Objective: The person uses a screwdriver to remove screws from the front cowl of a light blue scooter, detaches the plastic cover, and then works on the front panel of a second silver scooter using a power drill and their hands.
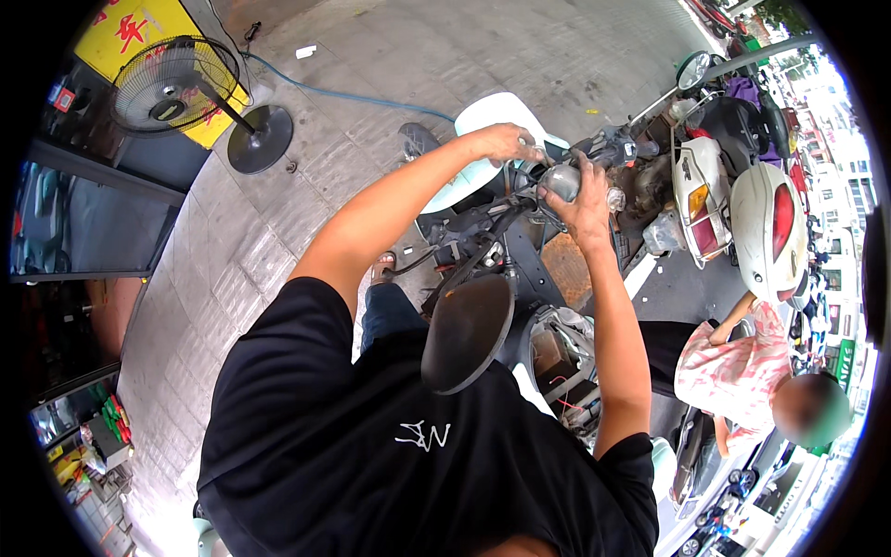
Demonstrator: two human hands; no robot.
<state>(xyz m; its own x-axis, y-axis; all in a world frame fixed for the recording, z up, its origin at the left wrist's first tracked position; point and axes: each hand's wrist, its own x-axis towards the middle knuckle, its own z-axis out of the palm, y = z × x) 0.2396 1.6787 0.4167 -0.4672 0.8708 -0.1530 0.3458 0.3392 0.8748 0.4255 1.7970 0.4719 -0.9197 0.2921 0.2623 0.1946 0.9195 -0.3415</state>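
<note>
A partly stripped scooter stands in front of me, with its handlebar (613, 147) and loose cables in the open. My right hand (587, 206) is closed round a round grey dome-shaped part (561, 183) near the middle of the handlebar, thumb on one side and fingers on the other. Just left of that part is my left hand (506, 144), its fingers bent and pinched; what they hold is too small to tell. Beneath the left arm sits a pale mint body panel (501, 113). A dark oval mirror (469, 334) rises close to my chest.
A black standing fan (262, 139) is at the far left on the paving, near a blue hose (348, 94). Parked scooters (766, 227) crowd the right side. A person in a pink and white shirt (733, 367) is there too. Another mirror (693, 70) sticks out at the far right.
</note>
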